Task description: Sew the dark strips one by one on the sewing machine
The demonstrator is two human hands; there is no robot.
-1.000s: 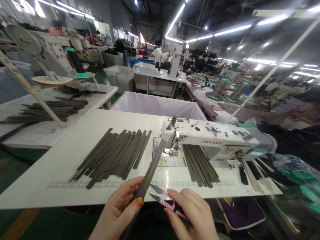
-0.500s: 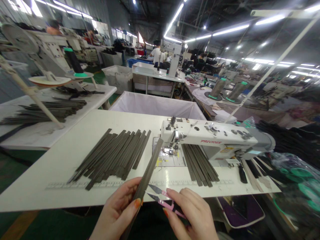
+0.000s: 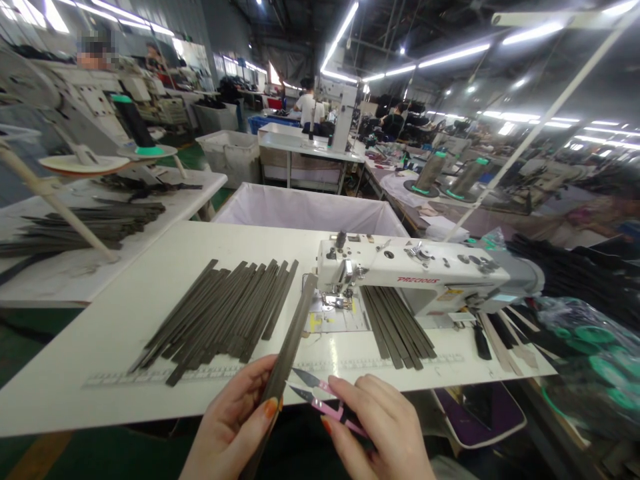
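My left hand [image 3: 235, 423] pinches a long grey strip [image 3: 293, 333] that slants up toward the white sewing machine [image 3: 415, 273]. My right hand [image 3: 383, 427] grips pink thread snips [image 3: 320, 397], blades apart and pointing at the strip just beside my left thumb. Both hands hover over the front edge of the white table [image 3: 90, 333]. A spread of several grey strips [image 3: 225, 313] lies left of the machine. A smaller stack of strips [image 3: 397, 327] lies under the machine's arm.
A white-lined bin [image 3: 310, 207] stands behind the table. The neighbouring table [image 3: 70, 260] at left holds more strips and thread cones. At the right lie loose strips, a black tool [image 3: 483, 343] and bagged green-and-black items [image 3: 585, 340]. Other people work at far tables.
The view has shifted slightly. My hands keep the same hold; the strip's far end has drifted a little left, away from the machine's needle.
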